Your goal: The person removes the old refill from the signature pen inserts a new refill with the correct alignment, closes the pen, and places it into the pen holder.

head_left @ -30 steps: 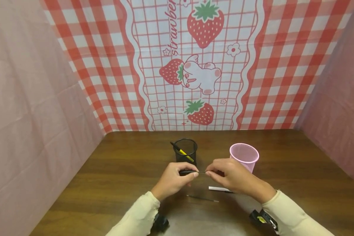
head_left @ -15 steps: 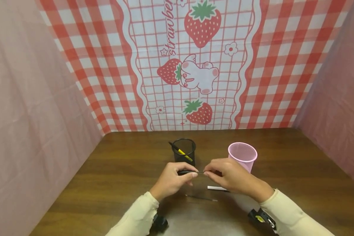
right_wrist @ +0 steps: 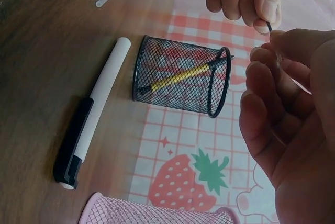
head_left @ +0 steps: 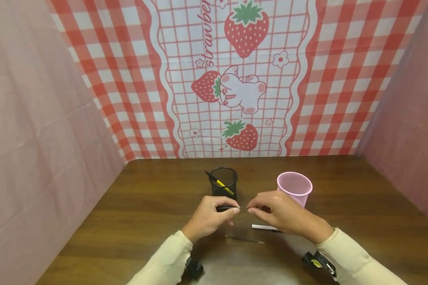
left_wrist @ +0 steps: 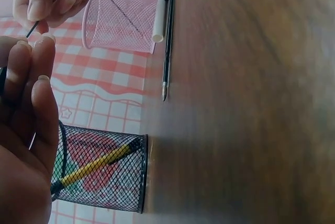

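Observation:
In the head view my left hand [head_left: 207,217] grips a slim black pen barrel [head_left: 224,208] between thumb and fingers. A thin dark rod, like a pen refill [head_left: 244,208], spans the short gap to my right hand [head_left: 285,211], whose thumb and fingertips pinch its other end. The same rod [left_wrist: 32,29] shows between the fingertips in the left wrist view, and again as a short dark piece [right_wrist: 269,26] in the right wrist view. Below the hands a loose refill [head_left: 244,239] lies on the table, with a white pen barrel with a black clip [right_wrist: 104,103] near it.
A black mesh cup [head_left: 214,190] holding a yellow and black pen [head_left: 222,185] stands behind my left hand. Behind my right hand is a pink mesh cup [head_left: 295,194]. Checkered strawberry cloth [head_left: 135,99] hangs at the back of the wooden table [head_left: 128,221].

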The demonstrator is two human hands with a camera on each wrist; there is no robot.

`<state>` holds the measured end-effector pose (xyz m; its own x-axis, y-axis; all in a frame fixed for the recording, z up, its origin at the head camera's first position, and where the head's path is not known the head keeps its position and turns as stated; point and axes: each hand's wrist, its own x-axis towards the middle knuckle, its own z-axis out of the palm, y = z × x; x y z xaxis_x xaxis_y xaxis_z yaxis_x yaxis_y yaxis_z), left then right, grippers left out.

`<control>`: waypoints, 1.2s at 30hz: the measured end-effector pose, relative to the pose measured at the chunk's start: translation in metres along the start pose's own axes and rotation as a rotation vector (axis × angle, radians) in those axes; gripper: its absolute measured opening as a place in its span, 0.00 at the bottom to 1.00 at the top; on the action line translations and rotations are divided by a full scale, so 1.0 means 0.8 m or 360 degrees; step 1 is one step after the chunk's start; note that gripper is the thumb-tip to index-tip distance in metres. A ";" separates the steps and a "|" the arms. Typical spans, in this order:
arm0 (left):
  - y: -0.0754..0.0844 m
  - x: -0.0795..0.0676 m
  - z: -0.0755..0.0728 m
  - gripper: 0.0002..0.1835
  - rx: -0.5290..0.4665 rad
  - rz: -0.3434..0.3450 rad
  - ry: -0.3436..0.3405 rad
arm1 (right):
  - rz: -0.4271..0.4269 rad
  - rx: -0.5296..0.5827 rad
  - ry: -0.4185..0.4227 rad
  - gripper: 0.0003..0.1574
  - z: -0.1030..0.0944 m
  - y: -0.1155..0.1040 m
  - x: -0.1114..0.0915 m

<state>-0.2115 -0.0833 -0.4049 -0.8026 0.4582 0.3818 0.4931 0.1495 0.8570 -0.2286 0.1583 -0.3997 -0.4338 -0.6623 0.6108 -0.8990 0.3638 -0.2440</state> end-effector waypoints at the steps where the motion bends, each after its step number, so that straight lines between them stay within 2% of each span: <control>1: 0.001 0.001 -0.001 0.04 0.0002 0.0005 0.0002 | 0.0011 -0.0005 -0.0010 0.05 -0.001 0.000 0.000; 5: 0.002 0.001 -0.003 0.04 -0.0008 0.0018 -0.0005 | 0.0024 -0.0009 -0.0037 0.05 -0.006 0.001 0.001; 13: -0.001 0.003 -0.006 0.03 -0.0003 0.0036 0.0021 | 0.0034 -0.0033 0.0030 0.02 -0.008 0.004 -0.001; 18: -0.003 0.000 -0.007 0.05 -0.0026 0.0003 0.0013 | 0.0051 -0.0061 0.0006 0.00 -0.009 0.005 -0.002; 25: -0.005 0.000 -0.009 0.04 -0.0026 -0.0002 0.0025 | 0.0055 -0.0074 -0.0009 0.08 -0.010 0.004 -0.002; 36: -0.004 0.001 -0.009 0.03 -0.0027 -0.0029 0.0023 | 0.0049 -0.0039 -0.0090 0.04 -0.009 0.004 -0.004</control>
<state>-0.2158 -0.0897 -0.4047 -0.8163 0.4427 0.3711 0.4726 0.1425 0.8697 -0.2294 0.1663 -0.3972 -0.4644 -0.6862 0.5598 -0.8838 0.3998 -0.2432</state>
